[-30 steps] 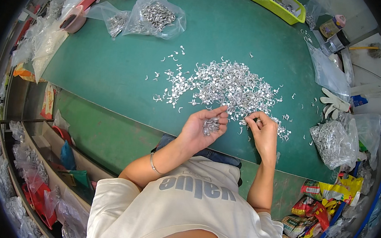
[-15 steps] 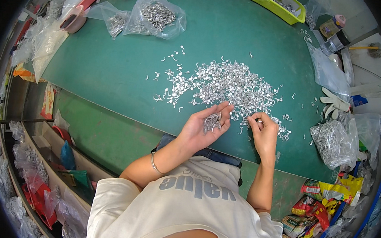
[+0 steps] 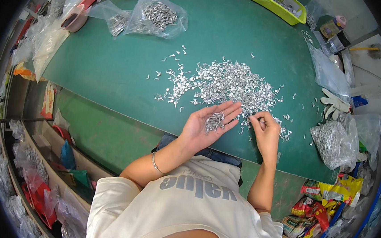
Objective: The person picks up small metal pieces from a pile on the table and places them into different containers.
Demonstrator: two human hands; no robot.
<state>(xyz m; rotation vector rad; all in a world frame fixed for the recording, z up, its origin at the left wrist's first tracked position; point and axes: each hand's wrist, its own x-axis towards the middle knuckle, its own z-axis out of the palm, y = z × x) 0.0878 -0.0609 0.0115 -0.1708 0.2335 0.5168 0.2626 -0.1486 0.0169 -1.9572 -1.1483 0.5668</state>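
Two hands, left hand [image 3: 208, 125] open cupping metal clips [image 3: 214, 121], right hand [image 3: 266, 133] pinching one beside pile [image 3: 229, 84]

The left hand [image 3: 209, 124] lies palm up, fingers stretched out and slightly spread, just inside the tabletop's near edge; its forearm runs back toward the body with a thin bangle at the wrist. The right hand [image 3: 266, 133] sits close beside it, palm down, fingers curled, thumb and forefinger pinched together.

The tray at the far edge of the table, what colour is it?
The tray is bright yellow-green, seen in the head view.
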